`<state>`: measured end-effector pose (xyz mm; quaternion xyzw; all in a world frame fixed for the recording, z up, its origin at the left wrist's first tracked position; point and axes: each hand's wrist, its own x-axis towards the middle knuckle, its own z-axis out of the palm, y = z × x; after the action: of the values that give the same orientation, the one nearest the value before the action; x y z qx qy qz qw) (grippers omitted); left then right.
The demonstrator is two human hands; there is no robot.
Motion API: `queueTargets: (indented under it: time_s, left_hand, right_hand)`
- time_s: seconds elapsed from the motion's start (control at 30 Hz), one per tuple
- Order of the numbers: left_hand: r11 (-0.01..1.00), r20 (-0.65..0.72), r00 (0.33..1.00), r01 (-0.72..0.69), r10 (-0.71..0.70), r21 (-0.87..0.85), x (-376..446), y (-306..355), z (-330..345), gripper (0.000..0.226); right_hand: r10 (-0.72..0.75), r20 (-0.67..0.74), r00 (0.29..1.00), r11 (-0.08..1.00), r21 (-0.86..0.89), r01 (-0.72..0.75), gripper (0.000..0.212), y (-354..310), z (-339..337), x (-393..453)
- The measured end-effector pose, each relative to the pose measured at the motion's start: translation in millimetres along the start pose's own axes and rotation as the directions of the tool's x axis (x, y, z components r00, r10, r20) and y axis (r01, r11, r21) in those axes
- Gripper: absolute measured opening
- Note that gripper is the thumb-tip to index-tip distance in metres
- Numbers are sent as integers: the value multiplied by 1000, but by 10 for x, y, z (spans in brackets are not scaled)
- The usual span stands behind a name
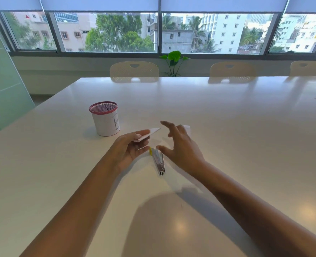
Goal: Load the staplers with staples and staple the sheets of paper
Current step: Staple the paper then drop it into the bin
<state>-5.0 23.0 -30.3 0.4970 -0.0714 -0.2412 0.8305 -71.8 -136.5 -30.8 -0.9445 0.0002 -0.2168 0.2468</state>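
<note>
Judging from the layout, the main risk was seen in the paper (146, 134): a small folded stack was pinched only at one end between the thumb and fingers of the left hand (129, 151), so the sheets could have slid out of line before a staple was driven, and a crooked or partial binding would have resulted. A second risk was posed by the stapler (159, 161), which lay apart from both hands on the white surface (227, 127); it appeared to be lying open with its metal channel exposed, though the view was too small for that to be certain, and any staples inside could have been spilled by a careless grab.

The stapler was placed between the two hands, just below the left fingertips and just beside the right thumb, touched by neither. The right hand (181, 147) was held above the surface with its fingers spread and nothing gripped, reaching toward the free end of the paper. Another white piece (187, 129), possibly more paper, was partly hidden behind that hand. A red-rimmed cup (105, 119) stood well to the left, clear of the work.
</note>
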Motion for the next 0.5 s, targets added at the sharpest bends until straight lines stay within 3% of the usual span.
queueTargets:
  time_s: [0.1, 0.23, 0.33, 0.5]
  left_hand:
    - [980, 139, 985, 125, -103, -156, -43, 14, 54, 39]
    - [964, 227, 963, 187, -143, -186, -92, 25, 150, 36]
    - [977, 224, 964, 174, -143, -126, -84, 20, 179, 39]
    - [984, 183, 977, 78, -107, 161, -95, 41, 191, 62]
  right_hand:
    - [-21, -32, 999, 965, 262, 29, 61, 41, -49, 69]
    - [31, -7, 1000, 841, 541, -22, 24, 53, -33, 127]
    - [129, 72, 989, 691, 709, -142, 14, 31, -66, 136]
    - [194, 183, 964, 592, 761, -264, 15, 34, -86, 136]
